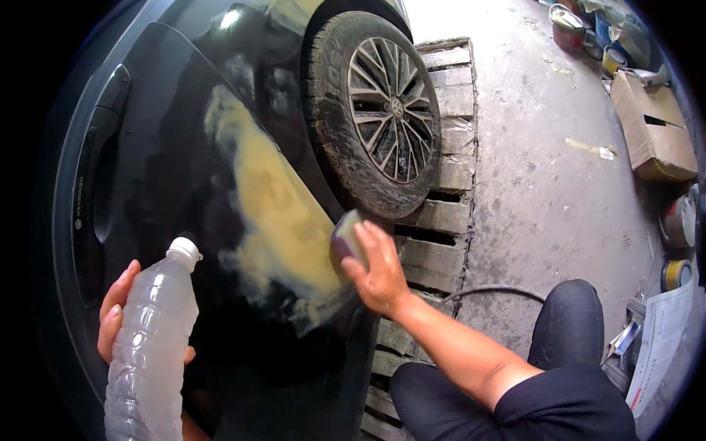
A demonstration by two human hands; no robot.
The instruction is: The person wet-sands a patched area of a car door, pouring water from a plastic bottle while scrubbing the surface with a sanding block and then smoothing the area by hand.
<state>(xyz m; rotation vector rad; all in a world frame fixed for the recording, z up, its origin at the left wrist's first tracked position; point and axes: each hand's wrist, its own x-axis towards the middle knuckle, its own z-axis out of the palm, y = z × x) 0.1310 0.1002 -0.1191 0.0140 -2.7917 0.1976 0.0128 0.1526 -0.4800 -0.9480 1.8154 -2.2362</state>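
Observation:
My left hand (115, 312) is wrapped round a clear ribbed plastic bottle (151, 342) with a white cap and cloudy liquid in it. The bottle stands roughly upright in front of a black car door (165, 169). My right hand (384, 270) grips a sanding block (347, 237), greenish on one side and dark purple on another, slightly blurred. The block is at the door's rear edge, beside a yellowish patch of body filler (276, 202) with smeared, feathered borders. Whether it touches the panel there is hard to tell.
A dusty wheel (393, 110) stands just beyond the block, above a slatted floor grating (448, 176). A dark hose (496, 289) runs across the concrete floor (529, 206). At the right lie a cardboard box (651, 121), a paint bucket (566, 29), tins and a paper sheet (662, 338).

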